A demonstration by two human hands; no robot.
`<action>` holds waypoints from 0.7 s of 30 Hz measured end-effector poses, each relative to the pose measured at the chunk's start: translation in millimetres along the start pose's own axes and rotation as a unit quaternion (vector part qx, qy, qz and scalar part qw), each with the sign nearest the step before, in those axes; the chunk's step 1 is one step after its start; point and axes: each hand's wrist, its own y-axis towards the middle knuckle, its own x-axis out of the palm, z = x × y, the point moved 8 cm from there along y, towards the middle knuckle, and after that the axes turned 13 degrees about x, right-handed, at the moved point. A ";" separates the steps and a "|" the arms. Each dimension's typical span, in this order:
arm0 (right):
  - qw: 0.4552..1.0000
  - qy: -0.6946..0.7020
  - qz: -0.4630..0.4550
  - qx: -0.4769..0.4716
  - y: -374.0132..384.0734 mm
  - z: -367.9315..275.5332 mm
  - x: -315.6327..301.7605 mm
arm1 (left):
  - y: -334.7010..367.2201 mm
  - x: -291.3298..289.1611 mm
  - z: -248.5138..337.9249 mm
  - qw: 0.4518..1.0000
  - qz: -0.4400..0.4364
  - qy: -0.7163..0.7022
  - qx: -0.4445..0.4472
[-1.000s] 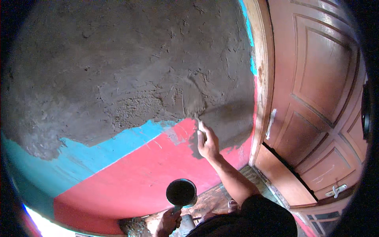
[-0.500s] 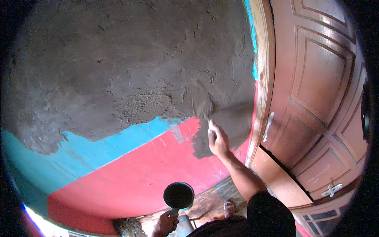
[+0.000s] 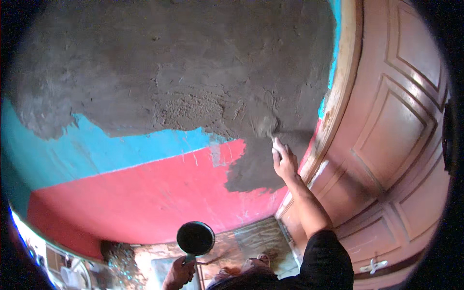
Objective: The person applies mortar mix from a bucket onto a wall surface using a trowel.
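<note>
My right hand [image 3: 286, 163] is closed on the pale handle of a trowel [image 3: 267, 126]. Its mortar-coated blade lies against the wet grey plaster [image 3: 232, 58] covering the upper wall, and the blade's edges blend into it. Low in front of me, my left hand [image 3: 180, 273] grips the handle of a round, dark dipper [image 3: 195, 238], held out from the wall. Dark inside, the dipper does not show what it contains. Below the plaster's ragged edge run a turquoise painted band [image 3: 145, 150] and pink paint [image 3: 130, 198].
A wooden frame [image 3: 333, 106] borders the wall at right, beside a brown panelled door [image 3: 396, 130] with a metal handle [image 3: 373, 266]. Rubble [image 3: 123, 263] lies on the floor at lower left. My foot [image 3: 263, 259] shows on the tiled floor [image 3: 268, 241].
The view has shifted, bringing more floor into sight. My right hand still presses the trowel near the same plaster patch, its blade slightly lower. My left hand keeps hold of the dipper.
</note>
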 end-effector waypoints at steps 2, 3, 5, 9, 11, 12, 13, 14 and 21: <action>0.988 -0.090 -0.122 -0.008 -40.6 35.0 11.7 | -14.2 19.1 14.7 0.699 0.066 -0.488 -0.518; 0.984 -0.088 -0.154 -0.024 -57.7 41.3 13.5 | -20.3 17.6 11.7 0.932 -0.001 -0.226 -0.284; 0.976 -0.092 -0.195 -0.045 -79.1 59.4 2.0 | 4.8 16.6 63.2 0.793 0.056 -0.411 -0.446; 0.993 -0.002 -0.091 -0.078 -13.0 30.0 -31.1 | 10.2 34.9 111.3 0.730 0.084 -0.395 -0.551; 0.992 0.009 -0.058 -0.112 52.8 -5.6 -36.6 | 11.8 53.6 118.7 0.738 0.099 -0.377 -0.551; 0.990 0.013 -0.049 -0.133 73.9 -15.4 -42.2 | 14.9 63.6 125.4 0.733 0.104 -0.381 -0.554; 0.989 0.014 -0.055 -0.138 75.3 -10.6 -45.5 | 22.1 72.0 132.5 0.729 0.119 -0.405 -0.539; 0.986 -0.039 -0.092 -0.137 75.5 -2.0 -38.5 | 27.6 79.1 140.6 0.724 0.135 -0.428 -0.525; 0.943 -0.078 -0.253 -0.202 1.4 43.7 -30.3 | 18.6 118.9 173.4 0.724 0.177 -0.425 -0.514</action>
